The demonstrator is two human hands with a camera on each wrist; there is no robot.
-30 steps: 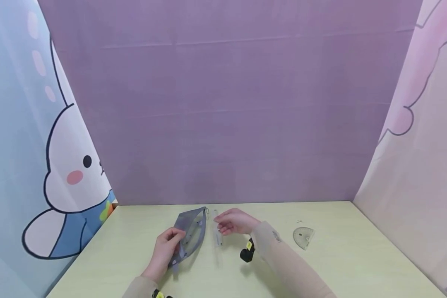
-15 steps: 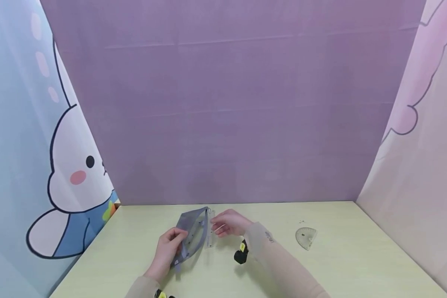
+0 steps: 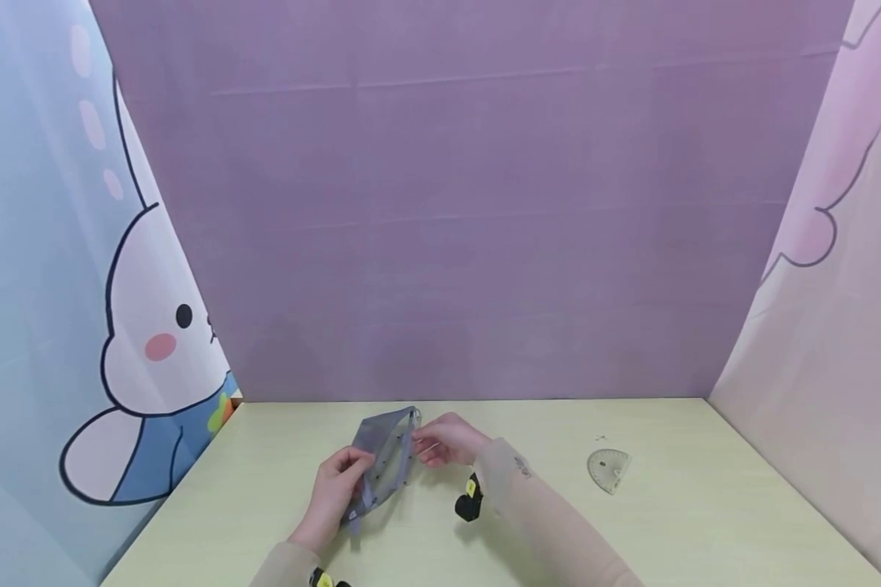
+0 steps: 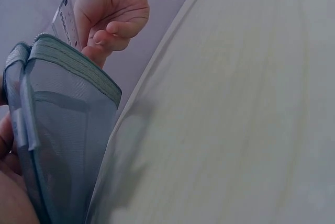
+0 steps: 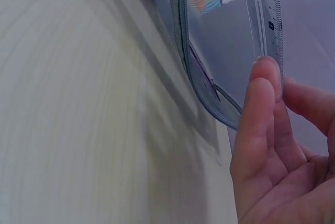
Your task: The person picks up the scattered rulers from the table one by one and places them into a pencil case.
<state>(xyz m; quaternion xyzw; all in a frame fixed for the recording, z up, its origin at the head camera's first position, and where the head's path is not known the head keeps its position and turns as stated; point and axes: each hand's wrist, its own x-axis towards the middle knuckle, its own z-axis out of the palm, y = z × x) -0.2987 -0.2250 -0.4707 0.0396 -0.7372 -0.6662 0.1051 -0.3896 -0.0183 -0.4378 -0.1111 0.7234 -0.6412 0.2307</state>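
My left hand grips the near side of a grey-blue mesh zipper pouch, keeping it tilted with its mouth toward the right. Thumb and fingers of my right hand pinch a clear plastic ruler at the pouch's mouth. In the left wrist view the ruler's printed end sticks up past the zipper edge, and the rest is hidden behind the mesh. The right wrist view looks into the mouth, where a thin dark strip lies inside the pouch.
A clear protractor lies on the pale wooden table to the right. Just behind it is a tiny clear piece. A purple curtain hangs along the table's back edge, with printed cloths at both sides.
My right hand has moved left with the ruler, from beside the pouch to its mouth. The left hand keeps its grip on the pouch. The head view has shifted slightly.
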